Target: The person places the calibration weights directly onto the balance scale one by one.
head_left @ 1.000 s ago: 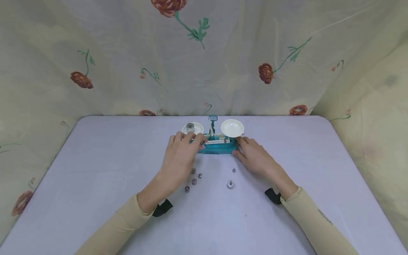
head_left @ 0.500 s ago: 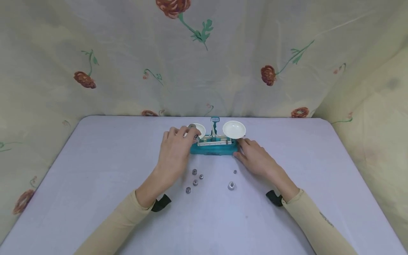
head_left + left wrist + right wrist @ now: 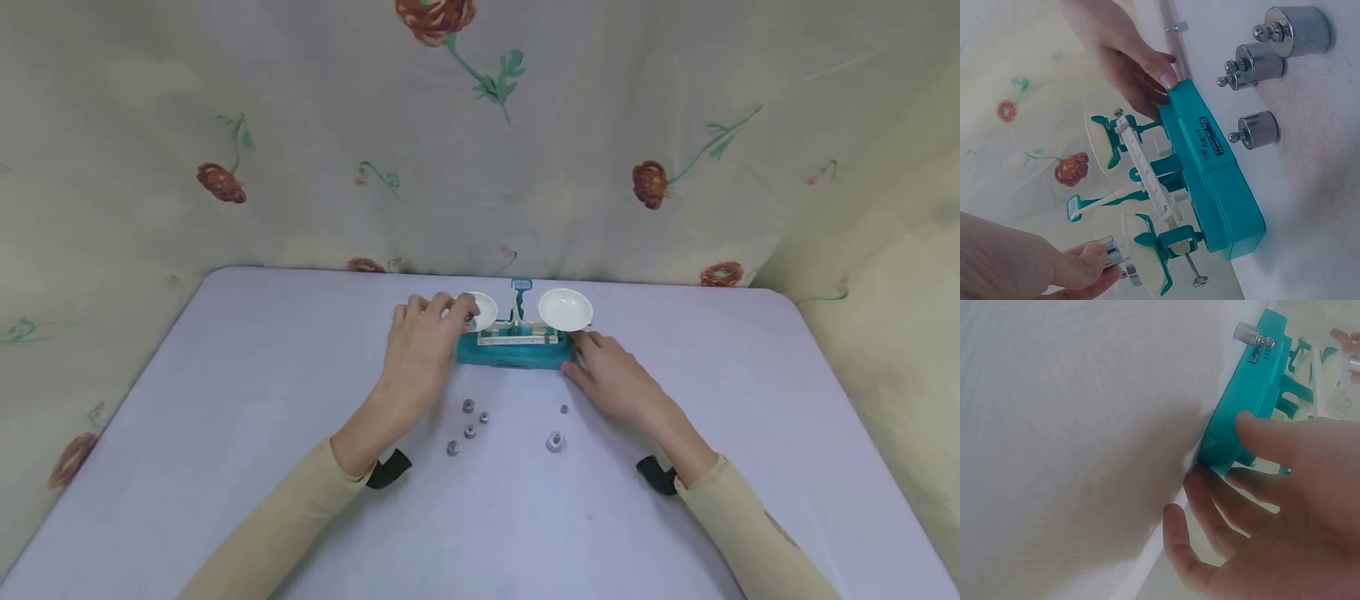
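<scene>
A teal balance scale (image 3: 513, 354) with two white pans stands toward the back of the table. Over its left pan (image 3: 485, 310) is my left hand (image 3: 423, 342), which pinches a shiny cylindrical metal weight (image 3: 1110, 251) between thumb and fingers. Close beside that one, another metal weight (image 3: 1133, 271) with a small knob is at the same pan. My right hand (image 3: 611, 375) holds the right end of the base, thumb on the front and fingers round the end, as the right wrist view shows. The right pan (image 3: 566, 309) has nothing on it.
In front of the scale, several small knobbed metal weights (image 3: 470, 431) stand in a loose group. Farther right are a larger weight (image 3: 555, 441) and a tiny one (image 3: 564, 409). A flowered cloth (image 3: 585, 192) hangs behind the table (image 3: 262, 467).
My left hand has drawn back left from the scale's beam to above the left pan, uncovering the base's left end. The right hand has kept its place on the base. The head view has shifted slightly.
</scene>
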Demonstrator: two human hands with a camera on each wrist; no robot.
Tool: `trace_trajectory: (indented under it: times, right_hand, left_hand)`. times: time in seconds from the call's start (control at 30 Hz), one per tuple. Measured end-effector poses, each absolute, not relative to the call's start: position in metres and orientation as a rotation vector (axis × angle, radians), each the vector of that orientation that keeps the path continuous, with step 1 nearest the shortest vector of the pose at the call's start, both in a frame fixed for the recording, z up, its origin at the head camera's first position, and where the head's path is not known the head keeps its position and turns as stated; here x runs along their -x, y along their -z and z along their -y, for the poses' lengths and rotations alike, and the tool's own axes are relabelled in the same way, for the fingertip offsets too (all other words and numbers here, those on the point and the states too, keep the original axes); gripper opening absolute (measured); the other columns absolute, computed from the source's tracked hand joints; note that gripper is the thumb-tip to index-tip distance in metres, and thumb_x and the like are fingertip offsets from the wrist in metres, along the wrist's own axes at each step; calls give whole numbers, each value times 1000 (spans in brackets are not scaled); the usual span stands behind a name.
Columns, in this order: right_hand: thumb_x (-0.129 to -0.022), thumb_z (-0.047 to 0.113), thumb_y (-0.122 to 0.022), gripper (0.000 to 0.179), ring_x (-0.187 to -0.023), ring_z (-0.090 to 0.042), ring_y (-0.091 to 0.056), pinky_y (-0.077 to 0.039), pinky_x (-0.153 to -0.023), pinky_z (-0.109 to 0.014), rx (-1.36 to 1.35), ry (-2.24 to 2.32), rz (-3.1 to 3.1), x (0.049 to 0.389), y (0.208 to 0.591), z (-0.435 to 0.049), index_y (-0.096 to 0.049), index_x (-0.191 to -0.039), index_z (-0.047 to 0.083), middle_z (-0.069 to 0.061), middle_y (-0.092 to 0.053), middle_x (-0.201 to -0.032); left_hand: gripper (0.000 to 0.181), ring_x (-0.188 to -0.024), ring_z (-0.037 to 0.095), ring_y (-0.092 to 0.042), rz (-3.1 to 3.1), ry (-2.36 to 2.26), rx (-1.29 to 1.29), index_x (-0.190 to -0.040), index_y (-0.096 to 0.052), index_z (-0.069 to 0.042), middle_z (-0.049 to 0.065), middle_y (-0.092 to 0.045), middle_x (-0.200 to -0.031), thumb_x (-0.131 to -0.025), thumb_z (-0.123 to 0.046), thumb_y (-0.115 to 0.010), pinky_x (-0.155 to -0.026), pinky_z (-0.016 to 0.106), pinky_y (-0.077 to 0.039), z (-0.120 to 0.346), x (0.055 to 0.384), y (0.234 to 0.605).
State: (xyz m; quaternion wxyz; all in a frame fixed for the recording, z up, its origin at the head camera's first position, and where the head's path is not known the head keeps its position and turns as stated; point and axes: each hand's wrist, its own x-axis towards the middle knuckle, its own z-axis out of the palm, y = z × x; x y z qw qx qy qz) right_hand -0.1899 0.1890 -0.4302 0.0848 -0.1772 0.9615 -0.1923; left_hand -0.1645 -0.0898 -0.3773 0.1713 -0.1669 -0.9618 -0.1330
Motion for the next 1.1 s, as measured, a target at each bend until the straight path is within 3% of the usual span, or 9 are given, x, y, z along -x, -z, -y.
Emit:
trace_trajectory:
  times: [1.1]
  right_hand:
    - [-113, 24, -56, 64, -148, -56, -48, -44, -118, -70, 546, 581, -2869, 190, 431, -191, -33, -163, -9, -35, -46, -162]
  left_hand:
    - [28, -104, 36, -65, 2771, 367, 429, -127, -74, -15, 12, -78, -123, -100, -10, -75, -88, 44, -53, 89, 178, 378]
